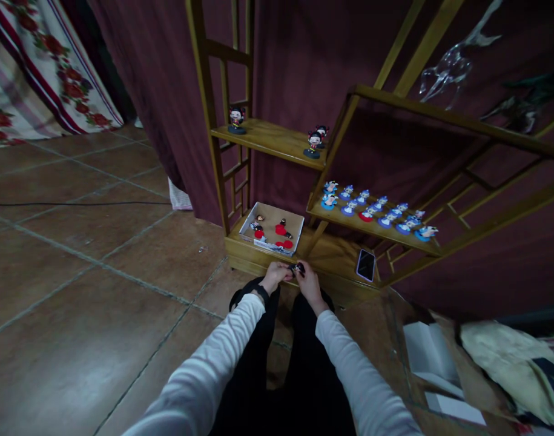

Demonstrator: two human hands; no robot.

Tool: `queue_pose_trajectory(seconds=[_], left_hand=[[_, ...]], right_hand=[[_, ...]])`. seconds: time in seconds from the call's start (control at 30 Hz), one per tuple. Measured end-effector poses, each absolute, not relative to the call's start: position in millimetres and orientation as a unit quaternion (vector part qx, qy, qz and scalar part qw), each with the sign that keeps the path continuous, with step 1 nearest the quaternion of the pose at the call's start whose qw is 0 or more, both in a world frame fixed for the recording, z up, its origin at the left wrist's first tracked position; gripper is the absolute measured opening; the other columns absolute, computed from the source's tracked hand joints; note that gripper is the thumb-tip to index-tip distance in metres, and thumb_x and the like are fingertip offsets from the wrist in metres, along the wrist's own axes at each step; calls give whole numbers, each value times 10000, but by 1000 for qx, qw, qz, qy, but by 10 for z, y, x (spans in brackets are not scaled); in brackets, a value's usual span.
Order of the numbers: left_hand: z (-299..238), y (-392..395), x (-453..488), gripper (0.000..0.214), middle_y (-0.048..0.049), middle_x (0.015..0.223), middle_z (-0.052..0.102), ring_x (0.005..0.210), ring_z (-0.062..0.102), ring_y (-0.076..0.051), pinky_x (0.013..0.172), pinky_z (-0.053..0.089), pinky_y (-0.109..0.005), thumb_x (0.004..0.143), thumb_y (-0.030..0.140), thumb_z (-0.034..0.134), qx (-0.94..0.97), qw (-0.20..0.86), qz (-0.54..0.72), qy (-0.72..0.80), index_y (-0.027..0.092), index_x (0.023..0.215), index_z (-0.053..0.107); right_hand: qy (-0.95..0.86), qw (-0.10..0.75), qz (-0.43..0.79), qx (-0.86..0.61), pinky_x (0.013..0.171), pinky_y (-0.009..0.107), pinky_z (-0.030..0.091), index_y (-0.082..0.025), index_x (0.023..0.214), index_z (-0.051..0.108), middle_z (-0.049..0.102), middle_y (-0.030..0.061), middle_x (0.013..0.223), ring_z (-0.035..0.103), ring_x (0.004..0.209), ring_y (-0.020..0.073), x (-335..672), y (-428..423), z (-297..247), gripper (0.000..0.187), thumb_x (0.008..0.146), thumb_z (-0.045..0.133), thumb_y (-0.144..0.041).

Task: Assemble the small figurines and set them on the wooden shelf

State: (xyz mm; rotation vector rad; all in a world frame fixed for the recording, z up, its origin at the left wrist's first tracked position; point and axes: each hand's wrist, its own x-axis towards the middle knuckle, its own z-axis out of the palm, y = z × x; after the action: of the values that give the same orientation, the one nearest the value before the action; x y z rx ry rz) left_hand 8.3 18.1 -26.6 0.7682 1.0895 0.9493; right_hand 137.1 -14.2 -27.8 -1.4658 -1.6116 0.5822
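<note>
Between my two hands, in front of the shelf's lowest board, is a small dark figurine [297,269]. My left hand [275,276] has its fingers closed on the left end of it, and a dark band circles that wrist. My right hand [309,281] pinches the same figurine from the right. Fingers cover much of it, so its details are hard to make out. Just beyond my hands lies a shallow white-rimmed box [270,213] holding several small figurines and red round pieces [284,244].
A wooden display shelf [277,142] stands ahead, with black-haired figurines [237,120] on its upper board and rows of blue-and-white figurines [386,219] on the right board. A phone [366,266] lies at the lower right. Clear glass ornament [447,69] stands above; white cartons [433,354] lie on the floor.
</note>
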Motion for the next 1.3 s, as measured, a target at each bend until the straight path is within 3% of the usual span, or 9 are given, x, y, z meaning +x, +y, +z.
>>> queue_pose_trajectory(seconds=[0.3,0.63,0.87,1.3], left_hand=[[-160,196,40,199,-18,556,593,563,604,-128,635,553,-290,506,-54,663,263,693,433,512,96,604,575],[-134,164,12,169,-33,606,625,560,607,-103,672,546,-273,573,-29,678,248,739,417,467,78,690,621],[-114,189,-22,208,-34,640,637,585,622,-118,676,543,-305,641,82,684,238,760,397,455,112,838,626],[-147,205,25,142,-33,639,628,560,616,-122,671,542,-324,658,61,664,231,738,422,473,110,758,576]], right_hand=[[-567,525,303,-558,732,317,518,-192,1187,449,640,82,1036,650,800,162,1292,-146,-299,517,683,555,-235],[-515,535,377,-553,713,327,501,-189,802,566,683,43,853,645,812,189,1273,-48,-373,211,667,588,-350],[-479,571,388,-542,691,317,495,-186,688,574,680,19,729,636,698,173,1257,8,-393,223,609,639,-384],[-488,550,395,-551,589,297,505,-174,640,635,673,17,647,617,603,166,1326,76,-484,253,604,650,-425]])
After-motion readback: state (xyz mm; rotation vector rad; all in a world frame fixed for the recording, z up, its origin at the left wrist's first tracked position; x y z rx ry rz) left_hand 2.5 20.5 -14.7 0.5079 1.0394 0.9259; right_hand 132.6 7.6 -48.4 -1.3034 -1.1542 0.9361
